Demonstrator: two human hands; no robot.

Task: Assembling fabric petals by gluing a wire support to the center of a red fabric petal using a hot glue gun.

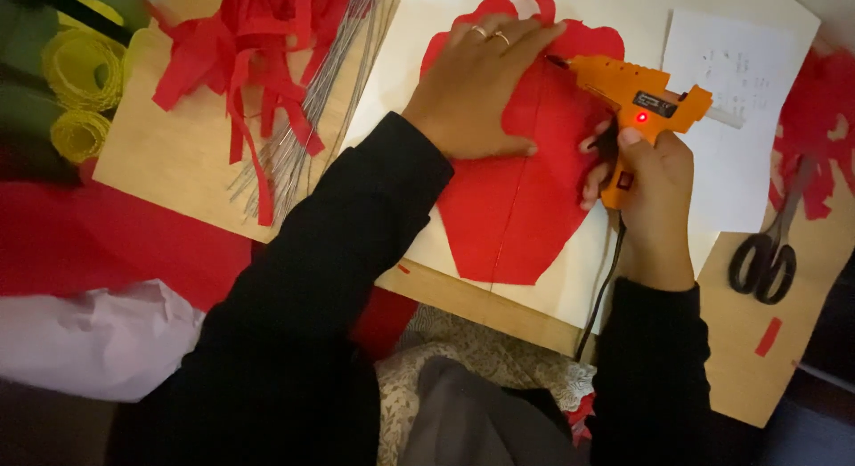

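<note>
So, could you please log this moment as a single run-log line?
left hand: flat on red paper petal | right hand: holds orange glue gun, nozzle at petal | scissors: idle, right

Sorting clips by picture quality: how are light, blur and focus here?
Head view: warm, dim light, brightest on the red paper petal; edges fall dark, black sleeves lose detail; the glue gun has a glowing red lamp; left hand and right hand fairly sharp; yellow rolls at top left blurred.

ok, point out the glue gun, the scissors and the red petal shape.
glue gun [637, 96], head view, orange body.
scissors [763, 263], head view, black handles.
red petal shape [517, 208], head view, middle, beside the centre crease.
</note>
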